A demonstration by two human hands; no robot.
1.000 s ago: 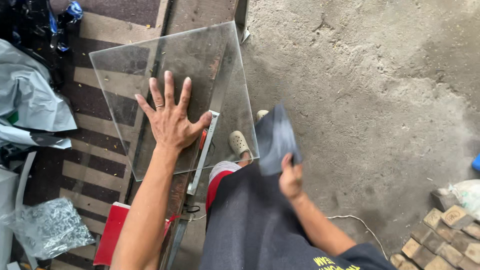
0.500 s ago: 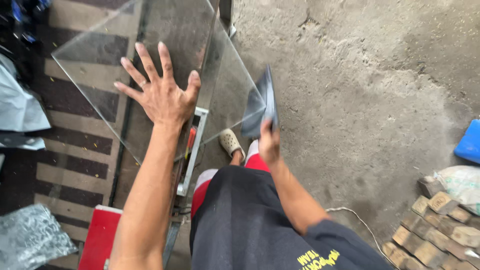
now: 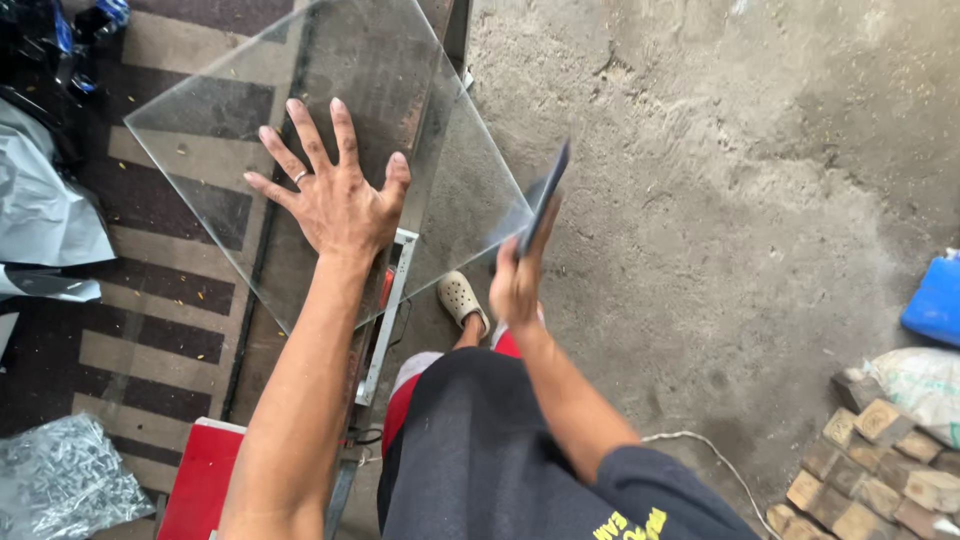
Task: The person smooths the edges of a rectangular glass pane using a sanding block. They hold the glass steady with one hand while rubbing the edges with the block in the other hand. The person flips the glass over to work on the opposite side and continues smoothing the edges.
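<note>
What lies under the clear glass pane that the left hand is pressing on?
Through the glass pane, under the left hand, brown and cream striped slats and a dark metal rail show. The spread palm covers whatever lies directly beneath it.

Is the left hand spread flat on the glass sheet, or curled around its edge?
Spread flat: the left hand lies palm-down on the glass sheet with all fingers splayed, none hooked over an edge.

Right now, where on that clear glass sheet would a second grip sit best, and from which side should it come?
Probably the near right edge of the glass sheet, from the person's right. The left hand is spread flat on its face, only steadying it. The sheet is thin and rigid, so an open palm wrapped around that bare edge looks safer than fingertips. The right hand holds a thin dark flat object at the right corner.
</note>
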